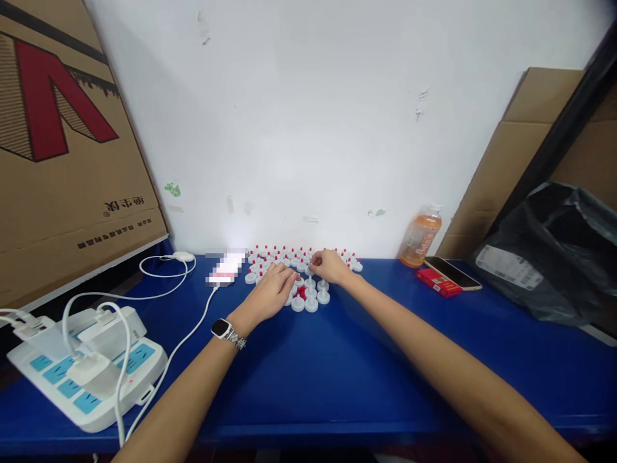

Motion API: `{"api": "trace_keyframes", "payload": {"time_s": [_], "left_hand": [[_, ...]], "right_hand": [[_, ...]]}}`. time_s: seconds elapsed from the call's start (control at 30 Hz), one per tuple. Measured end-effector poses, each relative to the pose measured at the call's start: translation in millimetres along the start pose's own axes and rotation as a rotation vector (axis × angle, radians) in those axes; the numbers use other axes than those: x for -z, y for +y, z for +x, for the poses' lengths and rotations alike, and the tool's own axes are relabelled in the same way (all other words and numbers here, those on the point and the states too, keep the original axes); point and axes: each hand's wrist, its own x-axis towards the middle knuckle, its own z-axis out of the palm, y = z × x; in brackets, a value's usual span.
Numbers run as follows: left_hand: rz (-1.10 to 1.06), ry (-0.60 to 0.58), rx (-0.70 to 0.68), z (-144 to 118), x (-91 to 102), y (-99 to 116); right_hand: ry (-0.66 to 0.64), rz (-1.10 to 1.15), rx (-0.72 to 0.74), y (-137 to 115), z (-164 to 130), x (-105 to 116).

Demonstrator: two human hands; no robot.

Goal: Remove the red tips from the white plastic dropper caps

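Observation:
Many small white nozzle caps (311, 303) with round bases and thin upright spouts stand close together on the blue table. Those at the back carry red tips (275, 248); several at the front have bare white spouts. Loose red tips (302, 292) lie in a small heap among the front caps. My right hand (328, 265) pinches the top of one nozzle cap between thumb and fingers; whether a red tip is in the pinch is hidden. My left hand (274, 288), with a watch (222, 328) at the wrist, lies over caps on the left, fingers loosely stretched.
A power strip (91, 411) with chargers and white cables (193, 331) occupies the left. A lit, blurred phone (226, 267) lies behind. At right are a drink bottle (421, 238), a red pack (438, 282), a dark phone (456, 273) and a black bag (544, 257). Cardboard (72, 161) leans left.

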Motion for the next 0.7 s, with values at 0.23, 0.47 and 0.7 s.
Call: {"api": "trace_keyframes", "payload": {"time_s": [0.23,0.47,0.7], "left_hand": [[-0.04,0.029,0.009,0,-3.1,-4],[-0.101,0.109,0.037,1,-5.4,-8],[-0.108,0.154,0.045,3,-4.0,-3]], "right_hand": [[0.012,-0.135,0.007,-7,19,5],[-0.011,-0.236,-0.05,-24,32,-10],[0.177,-0.099,0.021,-29,17,-1]]}}
